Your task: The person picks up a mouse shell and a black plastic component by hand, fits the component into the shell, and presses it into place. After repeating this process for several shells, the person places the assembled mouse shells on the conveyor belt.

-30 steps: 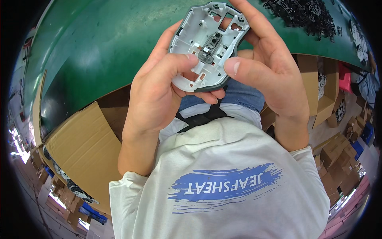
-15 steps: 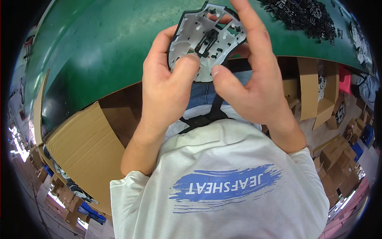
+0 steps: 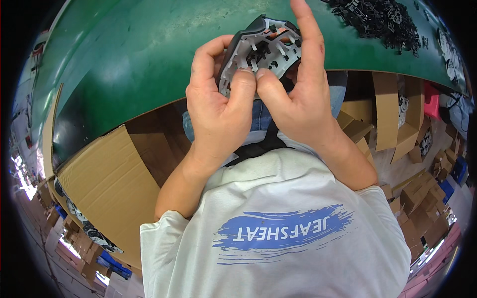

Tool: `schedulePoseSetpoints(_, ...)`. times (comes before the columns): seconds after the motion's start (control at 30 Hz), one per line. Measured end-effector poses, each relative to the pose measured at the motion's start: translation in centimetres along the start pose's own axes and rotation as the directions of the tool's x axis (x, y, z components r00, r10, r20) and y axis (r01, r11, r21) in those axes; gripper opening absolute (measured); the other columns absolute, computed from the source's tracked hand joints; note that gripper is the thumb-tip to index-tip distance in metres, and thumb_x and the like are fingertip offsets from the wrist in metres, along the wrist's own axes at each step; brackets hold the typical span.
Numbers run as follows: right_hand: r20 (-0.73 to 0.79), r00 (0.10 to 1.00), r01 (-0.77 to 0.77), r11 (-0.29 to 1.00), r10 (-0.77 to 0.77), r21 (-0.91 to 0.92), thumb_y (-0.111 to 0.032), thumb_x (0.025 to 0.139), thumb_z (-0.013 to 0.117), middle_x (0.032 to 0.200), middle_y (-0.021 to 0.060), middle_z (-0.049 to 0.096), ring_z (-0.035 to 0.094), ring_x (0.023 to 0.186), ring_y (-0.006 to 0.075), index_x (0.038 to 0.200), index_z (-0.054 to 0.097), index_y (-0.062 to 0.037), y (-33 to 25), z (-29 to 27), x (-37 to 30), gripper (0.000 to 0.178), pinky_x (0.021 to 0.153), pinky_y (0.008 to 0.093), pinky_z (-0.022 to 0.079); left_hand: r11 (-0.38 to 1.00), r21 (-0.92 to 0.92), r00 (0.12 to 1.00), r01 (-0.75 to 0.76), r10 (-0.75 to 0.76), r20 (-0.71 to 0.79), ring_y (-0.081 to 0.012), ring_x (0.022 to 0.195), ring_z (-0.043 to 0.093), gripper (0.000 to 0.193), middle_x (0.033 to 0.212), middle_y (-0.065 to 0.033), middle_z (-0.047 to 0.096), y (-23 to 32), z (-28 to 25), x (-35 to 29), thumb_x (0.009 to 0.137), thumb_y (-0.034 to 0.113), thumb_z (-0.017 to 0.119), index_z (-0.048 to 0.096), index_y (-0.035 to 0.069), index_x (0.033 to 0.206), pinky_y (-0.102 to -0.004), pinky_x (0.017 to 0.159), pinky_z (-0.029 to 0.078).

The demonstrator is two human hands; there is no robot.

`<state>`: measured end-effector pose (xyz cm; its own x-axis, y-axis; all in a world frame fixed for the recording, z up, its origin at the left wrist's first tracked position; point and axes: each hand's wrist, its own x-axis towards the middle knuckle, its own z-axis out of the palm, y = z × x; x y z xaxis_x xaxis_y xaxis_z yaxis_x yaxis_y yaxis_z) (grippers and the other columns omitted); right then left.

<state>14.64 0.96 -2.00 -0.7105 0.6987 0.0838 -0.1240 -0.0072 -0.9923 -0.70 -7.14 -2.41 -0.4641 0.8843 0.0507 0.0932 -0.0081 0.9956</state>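
Between my two hands is a curved plastic shell point(image 3: 284, 61), black outside and pale grey inside, with pegs and cut-outs on its inner face. A small black part point(image 3: 258, 50) sits in the middle of that inner side. My left hand point(image 3: 218, 94) grips the shell's left edge, its thumb pressed inside at the near rim. From the other side my right hand point(image 3: 303, 94) holds it, thumb beside the left thumb and index finger stretched up away from the shell. The fingers behind the shell are mostly hidden.
A green tabletop point(image 3: 144, 54) spreads out beyond my hands. On it lie a heap of small black parts point(image 3: 382, 25) and, farther right, several pale pieces point(image 3: 449, 59). An opened cardboard box point(image 3: 104, 184) stands to my left; more boxes point(image 3: 387, 109) and a red stool point(image 3: 431, 99) are on the right.
The shell has tilted, so its black outer left side shows more and its inside is seen at a steeper slant. Both thumbs have come closer together at its near rim.
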Motion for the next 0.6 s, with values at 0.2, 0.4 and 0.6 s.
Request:
schedulePoseSetpoints(0.2, 0.004, 0.998, 0.055, 0.998, -0.055, -0.017, -0.003, 0.095, 0.066, 0.147, 0.0299, 0.052, 0.063, 0.127, 0.0345, 0.169, 0.015, 0.0046, 0.7, 0.1, 0.0, 0.09, 0.109, 0.0406, 0.049, 0.999, 0.049, 1.0, -0.006, 0.007, -0.018, -0.0158, 0.098, 0.069, 0.034, 0.11, -0.0128, 0.075, -0.7, 0.0, -0.5, 0.097, -0.001, 0.06, 0.061, -0.005, 0.131, -0.031, 0.089, 0.056)
schedulePoseSetpoints(0.4, 0.002, 0.995, 0.102, 0.994, -0.102, -0.028, -0.003, 0.095, 0.066, 0.146, 0.0304, 0.052, 0.063, 0.125, 0.0342, 0.17, 0.014, 0.0052, 1.6, 0.1, -0.2, 0.091, 0.109, 0.0404, 0.049, 0.996, 0.084, 0.999, -0.032, 0.032, -0.004, -0.0171, 0.099, 0.071, 0.034, 0.112, -0.0146, 0.076, -1.4, 0.2, -0.4, 0.097, 0.0, 0.059, 0.062, -0.006, 0.13, -0.0316, 0.09, 0.057)
schedulePoseSetpoints(0.6, -0.245, 0.94, 0.098, 0.876, -0.237, -0.472, -0.001, 0.096, 0.063, 0.145, 0.0324, 0.052, 0.064, 0.123, 0.0364, 0.17, 0.004, 0.0064, 4.6, 2.0, 0.2, 0.095, 0.108, 0.0422, 0.05, 0.99, 0.138, 0.999, -0.043, 0.042, 0.008, -0.0177, 0.098, 0.072, 0.033, 0.11, -0.0146, 0.077, -2.4, 0.8, 0.1, 0.098, 0.001, 0.059, 0.063, -0.005, 0.13, -0.0321, 0.089, 0.057)
